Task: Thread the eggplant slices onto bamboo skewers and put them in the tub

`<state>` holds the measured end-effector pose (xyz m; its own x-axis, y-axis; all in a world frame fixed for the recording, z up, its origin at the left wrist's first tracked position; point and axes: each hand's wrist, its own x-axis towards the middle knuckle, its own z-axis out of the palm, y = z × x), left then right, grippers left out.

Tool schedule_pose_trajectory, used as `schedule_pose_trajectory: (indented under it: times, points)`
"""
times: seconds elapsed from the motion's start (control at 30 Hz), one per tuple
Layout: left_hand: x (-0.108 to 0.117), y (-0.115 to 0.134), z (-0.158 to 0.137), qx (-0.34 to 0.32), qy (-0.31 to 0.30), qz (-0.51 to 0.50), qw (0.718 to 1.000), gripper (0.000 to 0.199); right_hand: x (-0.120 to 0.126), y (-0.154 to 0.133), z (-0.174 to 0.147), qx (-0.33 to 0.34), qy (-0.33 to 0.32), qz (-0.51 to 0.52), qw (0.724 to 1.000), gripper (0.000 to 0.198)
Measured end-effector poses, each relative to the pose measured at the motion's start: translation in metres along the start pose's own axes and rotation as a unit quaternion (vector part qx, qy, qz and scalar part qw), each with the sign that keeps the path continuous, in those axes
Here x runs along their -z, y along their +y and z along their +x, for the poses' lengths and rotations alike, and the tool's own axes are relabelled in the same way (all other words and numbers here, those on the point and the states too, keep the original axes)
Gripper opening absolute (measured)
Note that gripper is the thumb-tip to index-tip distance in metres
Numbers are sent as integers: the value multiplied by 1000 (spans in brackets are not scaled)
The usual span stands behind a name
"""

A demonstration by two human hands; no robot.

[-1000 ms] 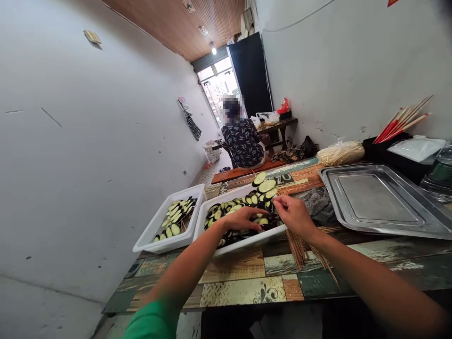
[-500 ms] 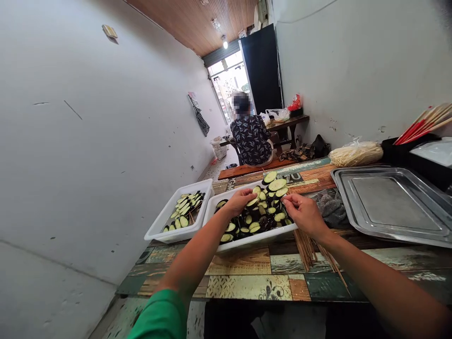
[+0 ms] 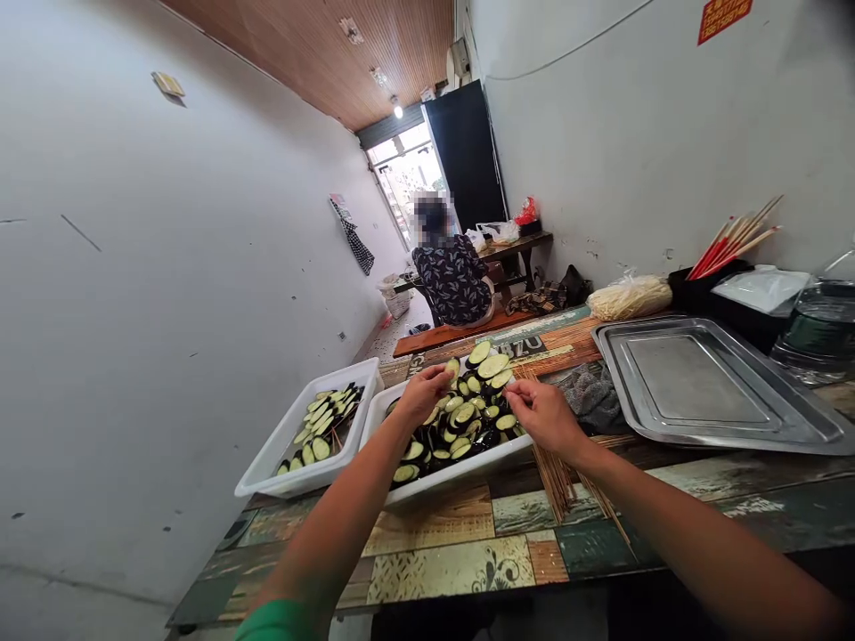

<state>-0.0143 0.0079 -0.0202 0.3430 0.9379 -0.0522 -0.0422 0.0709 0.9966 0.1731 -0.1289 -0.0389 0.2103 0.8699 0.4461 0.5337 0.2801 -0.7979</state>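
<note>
My left hand (image 3: pixel 426 397) pinches a single eggplant slice (image 3: pixel 453 367) above the right-hand white tub (image 3: pixel 460 472), which is full of cut eggplant. My right hand (image 3: pixel 544 411) is closed at the tub's right side, at the lower end of a row of overlapping eggplant slices (image 3: pixel 492 366). These slices line up as on a skewer, though the stick itself is mostly hidden by them and my fingers. Loose bamboo skewers (image 3: pixel 553 481) lie on the table below my right hand. A second white tub (image 3: pixel 267 474) at the left contains skewered eggplant slices (image 3: pixel 321 418).
A metal tray (image 3: pixel 708 383) lies at the right, beside a dark grey cloth (image 3: pixel 591 396). Behind are a bag of pale sticks (image 3: pixel 631 296), a black box (image 3: pixel 701 289) with red-ended sticks and a water bottle (image 3: pixel 825 325). A person (image 3: pixel 452 276) sits farther back, facing away.
My left hand has lifted an eggplant slice up out of the pile. My right hand stays at the end of the row of slices. The camera view has turned a little to the right.
</note>
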Motion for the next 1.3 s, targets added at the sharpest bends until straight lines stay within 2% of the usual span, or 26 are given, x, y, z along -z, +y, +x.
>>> schedule_pose_trajectory:
  times: [0.1,0.2,0.37,0.57,0.77,0.97,1.3]
  points:
    - [-1,5,-3,30,-1,-71,997,43,-1,1,0,2,1,-2,1000,24]
    - [-2,6,-5,46,-5,-80,996,42,-2,2,0,6,-1,-6,1000,24]
    - [0,1,-1,40,21,-69,997,23,-2,0,-2,22,-13,-15,1000,24]
    - [0,7,1,69,47,-135,987,2,1,-4,-5,47,-56,-22,997,25]
    - [-2,8,3,53,91,-166,980,11,7,-5,-5,52,-92,-52,993,28]
    - [-2,9,6,50,114,-209,970,3,9,-5,-6,63,-119,-90,987,30]
    - [-9,12,1,52,88,-234,967,2,9,-3,-4,45,-113,-105,987,32]
